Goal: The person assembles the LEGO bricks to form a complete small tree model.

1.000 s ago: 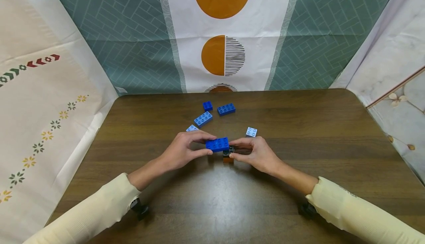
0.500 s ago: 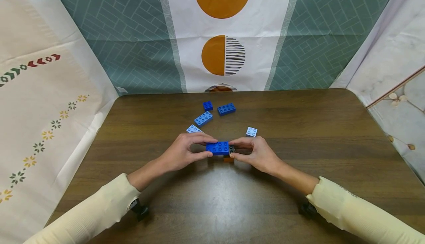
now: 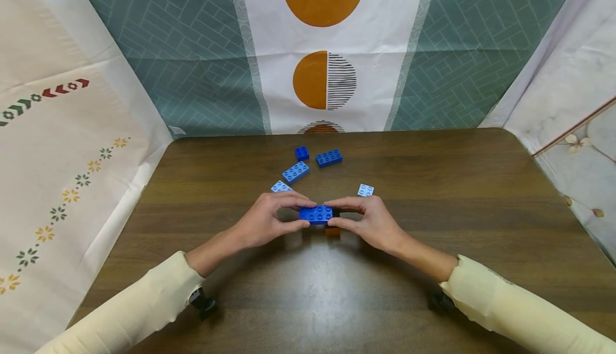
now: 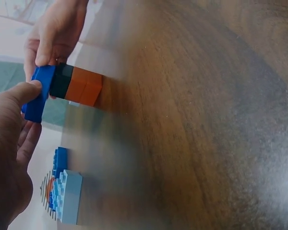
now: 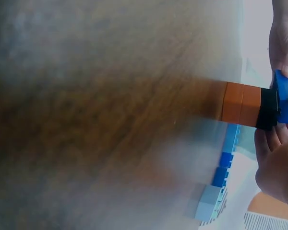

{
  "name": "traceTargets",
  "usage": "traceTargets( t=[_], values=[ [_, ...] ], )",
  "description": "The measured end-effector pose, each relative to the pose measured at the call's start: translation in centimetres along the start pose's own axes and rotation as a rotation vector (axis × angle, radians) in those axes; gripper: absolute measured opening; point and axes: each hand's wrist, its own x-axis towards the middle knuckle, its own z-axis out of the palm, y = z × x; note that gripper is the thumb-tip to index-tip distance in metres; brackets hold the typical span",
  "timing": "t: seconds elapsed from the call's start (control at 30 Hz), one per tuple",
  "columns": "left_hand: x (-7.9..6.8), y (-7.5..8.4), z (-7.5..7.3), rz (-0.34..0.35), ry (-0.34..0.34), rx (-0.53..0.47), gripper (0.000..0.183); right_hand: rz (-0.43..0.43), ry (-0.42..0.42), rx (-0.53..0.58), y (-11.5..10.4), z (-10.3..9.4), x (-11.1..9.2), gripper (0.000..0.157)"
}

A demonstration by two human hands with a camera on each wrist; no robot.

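Observation:
A bright blue eight-stud toy brick (image 3: 315,215) sits at the top of a small stack, its left part jutting out past the stack. Below it come a black brick (image 4: 61,80) and orange bricks (image 4: 84,86), the lowest standing on the table. My left hand (image 3: 267,219) pinches the blue brick's left end between thumb and fingers. At the other end, my right hand (image 3: 371,223) pinches the same brick, thumb in front and fingers behind. In the right wrist view, the blue brick looks slightly tilted against the black brick (image 5: 267,109).
Behind the hands lie a light blue brick (image 3: 281,186), a mid-blue brick (image 3: 295,172), a small dark blue brick (image 3: 301,153) and a longer blue brick (image 3: 329,158). A pale four-stud brick (image 3: 366,190) stands behind the right hand. The wooden table (image 3: 433,183) ends at a hanging cloth (image 3: 207,92).
The blue brick has come down onto the black brick. My right hand has shifted from the black brick up and left to the blue brick's right end. My left hand keeps its pinch.

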Motion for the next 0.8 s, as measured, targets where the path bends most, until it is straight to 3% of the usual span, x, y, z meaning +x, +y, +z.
traceTargets(
  t=[0.27, 0.57, 0.8],
  values=[
    [-0.7, 0.1, 1.3, -0.031, 0.062, -0.088, 0.039, 0.008, -0.018, -0.009, 0.1, -0.2, 0.1, 0.035],
    [-0.7, 0.3, 3.6, -0.135, 0.162, -0.162, 0.037, 0.006, -0.019, 0.006, 0.1, -0.1, 0.1, 0.034],
    [-0.6, 0.4, 4.3, -0.179, 0.209, -0.19, 0.035, 0.017, -0.025, 0.034, 0.3, 0.0, 0.1, 0.032]
  ],
)
